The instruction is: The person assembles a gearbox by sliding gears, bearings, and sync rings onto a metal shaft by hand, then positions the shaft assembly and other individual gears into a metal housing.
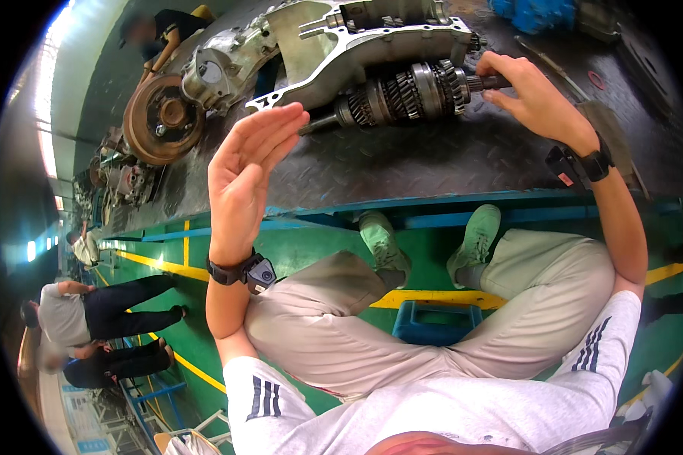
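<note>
A dark steel gear shaft [408,95] with several toothed gears along it lies across the tabletop, in front of an opened aluminium gearbox housing [338,64]. My right hand [535,95] is at the shaft's right end, thumb on the near side and fingers on the far side, closed around the splined tip. At the other end, my left hand [243,171] is raised with its fingers stretched out and side by side. Its fingertips come close to the thin left tip of the shaft; whether they touch it I cannot tell. Nothing shows in the left palm.
The dark metal workbench [341,171] has a blue front edge. A rusty brake disc [163,117] stands at the left, and a blue machine part [535,14] lies at the back right. Below is a blue stool [436,322] between my legs. Other people [64,311] are at the left.
</note>
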Available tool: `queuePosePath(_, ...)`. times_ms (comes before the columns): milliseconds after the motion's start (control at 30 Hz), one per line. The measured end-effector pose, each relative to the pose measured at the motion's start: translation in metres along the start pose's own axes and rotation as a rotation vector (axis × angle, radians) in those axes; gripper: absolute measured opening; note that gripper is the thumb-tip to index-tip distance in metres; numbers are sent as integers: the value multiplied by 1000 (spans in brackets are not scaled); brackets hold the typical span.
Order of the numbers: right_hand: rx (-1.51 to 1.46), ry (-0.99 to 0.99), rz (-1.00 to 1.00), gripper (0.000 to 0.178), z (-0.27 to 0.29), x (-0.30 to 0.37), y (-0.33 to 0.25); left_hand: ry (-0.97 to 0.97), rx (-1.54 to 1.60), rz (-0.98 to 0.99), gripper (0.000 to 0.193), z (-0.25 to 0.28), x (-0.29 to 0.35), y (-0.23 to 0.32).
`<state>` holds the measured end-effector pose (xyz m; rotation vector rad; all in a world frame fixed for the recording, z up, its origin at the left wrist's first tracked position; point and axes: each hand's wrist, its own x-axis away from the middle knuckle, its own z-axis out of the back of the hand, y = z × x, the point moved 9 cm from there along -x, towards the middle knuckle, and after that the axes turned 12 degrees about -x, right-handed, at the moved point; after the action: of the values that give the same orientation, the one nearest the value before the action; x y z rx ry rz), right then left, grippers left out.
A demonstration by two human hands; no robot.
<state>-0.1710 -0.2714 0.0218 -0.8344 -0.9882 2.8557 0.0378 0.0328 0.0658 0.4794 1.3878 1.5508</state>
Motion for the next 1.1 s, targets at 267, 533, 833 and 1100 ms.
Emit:
queuePosePath(267, -71, -68, -17, 44, 7, -2, -14, -281, -392, -75, 62, -38, -6, 2)
queuePosePath(533, -78, -150, -58, 89, -13, 4, -18, -342, -683, -245, 82, -83, -29, -3)
queuePosePath(833, -48, -295, -158, 92, -29, 2, -27, -427, -821, -283, 92, -143, -60, -18)
queuePosePath(1100, -16, -279, -244, 82, -26, -7, -5, -432, -678, -201, 74, -132, -90, -46)
